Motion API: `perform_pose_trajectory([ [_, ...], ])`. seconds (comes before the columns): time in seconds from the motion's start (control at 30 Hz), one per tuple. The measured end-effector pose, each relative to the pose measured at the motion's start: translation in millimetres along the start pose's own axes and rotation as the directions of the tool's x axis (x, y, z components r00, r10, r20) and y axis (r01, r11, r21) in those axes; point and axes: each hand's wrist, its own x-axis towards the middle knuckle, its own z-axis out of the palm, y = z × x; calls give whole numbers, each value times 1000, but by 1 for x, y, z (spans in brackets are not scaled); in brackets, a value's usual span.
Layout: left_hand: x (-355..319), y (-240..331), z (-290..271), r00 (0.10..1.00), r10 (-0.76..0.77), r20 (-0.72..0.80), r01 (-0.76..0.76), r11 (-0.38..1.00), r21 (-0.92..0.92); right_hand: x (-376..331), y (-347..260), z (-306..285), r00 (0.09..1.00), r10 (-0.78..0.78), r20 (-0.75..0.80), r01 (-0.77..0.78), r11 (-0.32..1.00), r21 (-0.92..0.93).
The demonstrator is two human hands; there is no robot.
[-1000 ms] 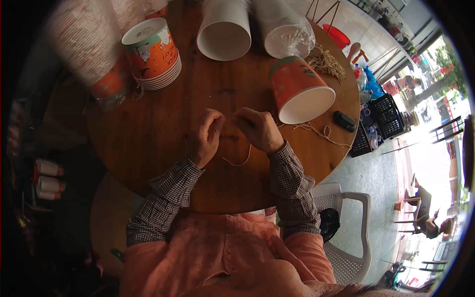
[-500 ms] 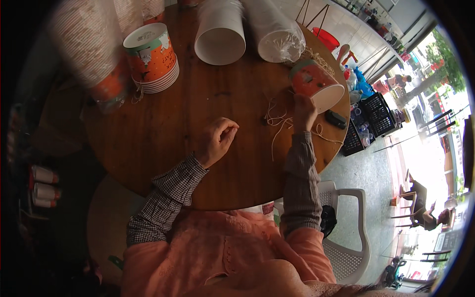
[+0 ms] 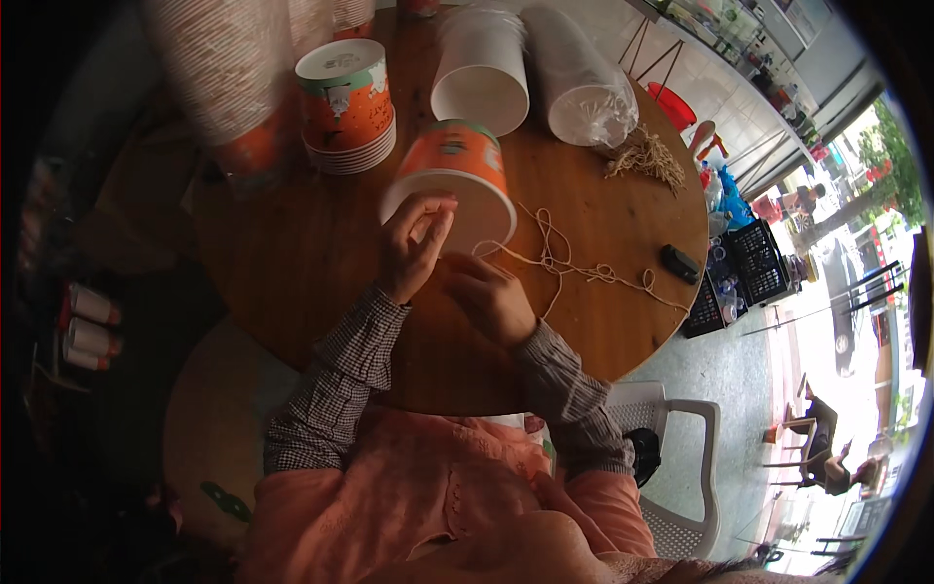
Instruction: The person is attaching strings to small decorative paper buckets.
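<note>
An orange paper bucket [image 3: 452, 154] with a green band lies on its side, its white mouth facing me. My left hand [image 3: 413, 248] is in front of that mouth, thumb and fingers pressed together; whatever they hold is hidden. Just right of it, my right hand [image 3: 494, 300] has its fingers closed at the end of a thin beige string [image 3: 559, 263], slightly blurred. From there the string trails in loose loops across the wooden table towards the right edge.
A short stack of upside-down orange buckets [image 3: 345, 97] stands behind, beside tall wrapped stacks [image 3: 229, 88]. White bucket sleeves [image 3: 482, 88] lie at the back. A bundle of strings [image 3: 650, 161] and a black object [image 3: 679, 263] are on the right. A white chair [image 3: 681, 477] stands near.
The orange bucket has come from the right side to the middle, before my left hand. My right hand has let go of it and moved left to the string. The view has shifted slightly.
</note>
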Motion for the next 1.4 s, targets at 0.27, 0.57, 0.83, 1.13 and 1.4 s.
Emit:
perform_pose_trajectory([
  [0.27, 6, -9, 10, 977, -81, -197, 70, 996, -61, 38, 42, -17, 718, 676, -163, -357, 560, 748],
  [0.57, 22, -22, -8, 962, -222, -160, 256, 936, 240, 49, 61, 33, 847, 522, -98, -260, 568, 781],
  [0.83, 18, -39, -20, 955, 37, -294, 33, 973, 229, 34, 38, 25, 854, 510, -102, -258, 585, 769],
  [1.13, 5, -29, -6, 992, -115, 45, 99, 957, 272, 38, 42, 19, 813, 545, -204, -223, 616, 756],
  [1.4, 0, -14, -3, 999, -48, -14, 50, 976, 214, 33, 46, 27, 844, 489, -220, -239, 710, 662],
])
